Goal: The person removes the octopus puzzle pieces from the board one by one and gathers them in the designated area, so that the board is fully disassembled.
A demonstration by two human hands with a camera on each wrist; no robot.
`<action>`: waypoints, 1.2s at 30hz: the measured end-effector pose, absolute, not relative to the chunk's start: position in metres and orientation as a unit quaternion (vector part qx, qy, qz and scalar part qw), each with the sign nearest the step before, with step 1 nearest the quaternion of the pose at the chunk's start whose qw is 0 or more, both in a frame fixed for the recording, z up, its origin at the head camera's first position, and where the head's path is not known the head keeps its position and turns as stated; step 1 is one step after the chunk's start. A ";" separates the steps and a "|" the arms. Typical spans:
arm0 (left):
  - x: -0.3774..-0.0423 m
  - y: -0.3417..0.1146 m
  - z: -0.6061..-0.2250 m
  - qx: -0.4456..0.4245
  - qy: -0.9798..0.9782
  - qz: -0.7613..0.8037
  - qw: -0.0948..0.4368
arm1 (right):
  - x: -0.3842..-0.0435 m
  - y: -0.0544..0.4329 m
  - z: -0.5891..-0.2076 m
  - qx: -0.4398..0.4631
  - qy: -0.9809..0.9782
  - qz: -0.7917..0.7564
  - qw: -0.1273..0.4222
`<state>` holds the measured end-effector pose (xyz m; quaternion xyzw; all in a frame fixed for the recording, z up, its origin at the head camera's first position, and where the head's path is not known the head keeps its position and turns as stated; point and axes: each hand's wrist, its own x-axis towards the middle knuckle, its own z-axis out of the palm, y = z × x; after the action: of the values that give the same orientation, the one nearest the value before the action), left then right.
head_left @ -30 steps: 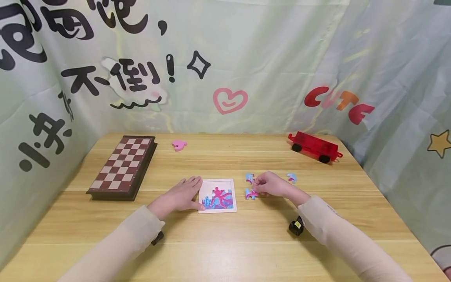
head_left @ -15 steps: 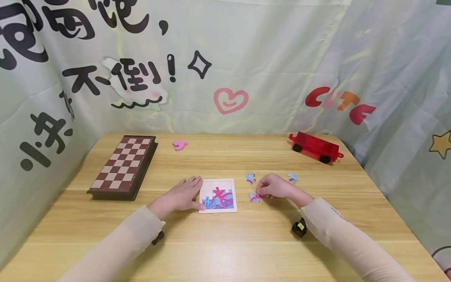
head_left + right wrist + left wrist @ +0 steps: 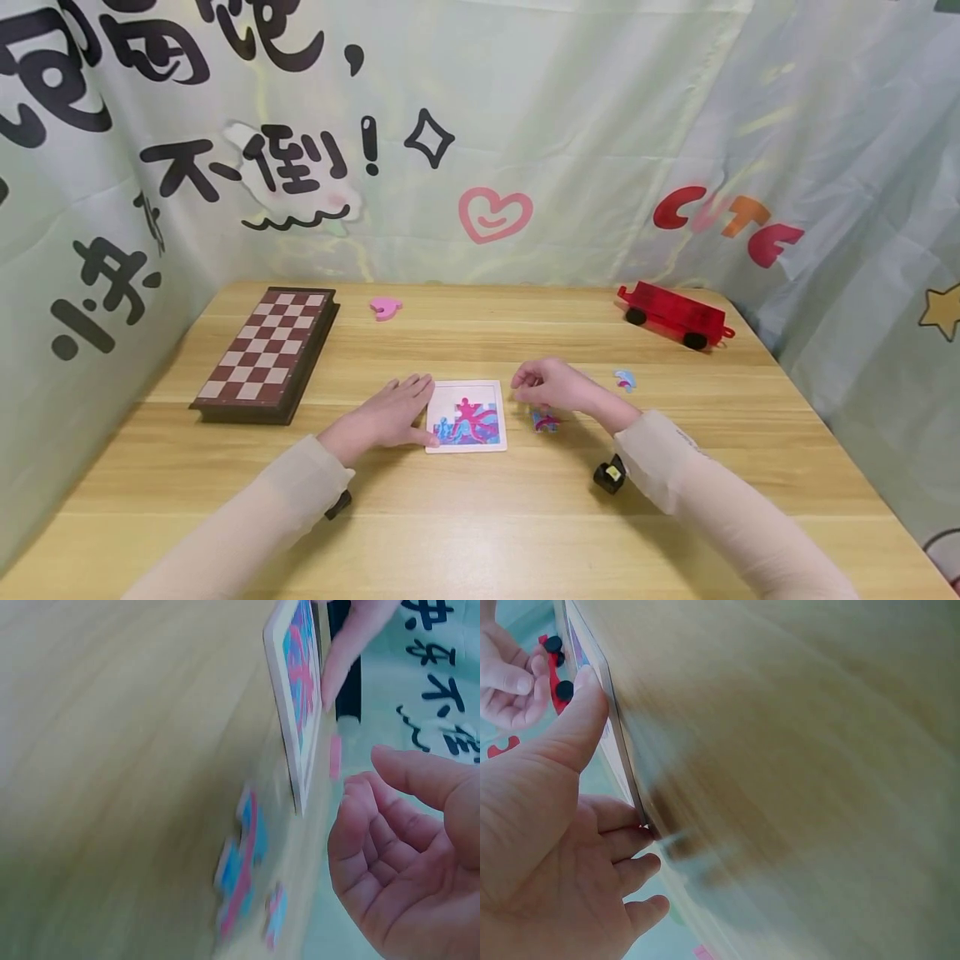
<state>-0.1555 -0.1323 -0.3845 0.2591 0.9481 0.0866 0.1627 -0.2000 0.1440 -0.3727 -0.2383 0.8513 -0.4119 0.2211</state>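
My left hand (image 3: 386, 417) rests at the left side of a white-framed puzzle tray (image 3: 465, 450), thumb over its near left corner and fingers spread along the edge. Pink and blue pieces fill the lower part of the tray. My right hand (image 3: 555, 385) hovers just right of the tray with loosely curled fingers. Between its thumb and fingertips the right wrist view shows nothing. Just below this hand lies a blue and pink puzzle piece (image 3: 545, 420), also seen as the larger piece (image 3: 241, 862). Another puzzle piece (image 3: 625, 381) lies farther right.
A folded chessboard box (image 3: 262, 350) stands at the left. A pink toy piece (image 3: 386, 308) lies at the back, and a red toy wagon (image 3: 675, 315) stands at the back right. A printed curtain (image 3: 600, 167) hangs behind the wooden table (image 3: 480, 533).
My right hand has let go of the nearer puzzle piece, after shifting it slightly right, and moved left and away. It now covers the spot where another piece lay. The left hand stays put.
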 end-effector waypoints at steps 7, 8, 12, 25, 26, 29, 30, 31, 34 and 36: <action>-0.157 -0.130 -0.386 0.256 0.949 0.088 0.164 | -0.197 0.108 -0.379 -0.260 0.847 -0.406 0.223; -0.157 -0.130 -0.386 0.256 0.949 0.087 0.164 | -0.197 0.105 -0.381 -0.266 0.846 -0.405 0.222; -0.158 -0.130 -0.388 0.253 0.949 0.089 0.164 | -0.196 0.095 -0.384 -0.287 0.850 -0.387 0.212; -0.158 -0.130 -0.388 0.249 0.951 0.081 0.166 | -0.196 0.084 -0.390 -0.278 0.873 -0.341 0.209; -0.158 -0.130 -0.387 0.249 0.951 0.081 0.167 | -0.196 0.083 -0.390 -0.280 0.873 -0.339 0.211; -0.157 -0.130 -0.386 0.248 0.950 0.082 0.169 | -0.197 0.082 -0.390 -0.285 0.874 -0.330 0.215; -0.157 -0.130 -0.386 0.248 0.950 0.083 0.170 | -0.197 0.081 -0.389 -0.284 0.874 -0.329 0.215; -0.157 -0.130 -0.386 0.247 0.950 0.084 0.170 | -0.197 0.081 -0.389 -0.284 0.875 -0.328 0.215; -0.157 -0.130 -0.386 0.247 0.950 0.087 0.170 | -0.196 0.081 -0.389 -0.277 0.878 -0.330 0.210; -0.157 -0.130 -0.385 0.246 0.950 0.086 0.170 | -0.196 0.081 -0.390 -0.275 0.877 -0.337 0.205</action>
<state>-0.1569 -0.1303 -0.3851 0.2462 0.9504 0.0860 0.1695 -0.1956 0.0805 -0.3895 -0.2746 0.8772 -0.3367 0.2045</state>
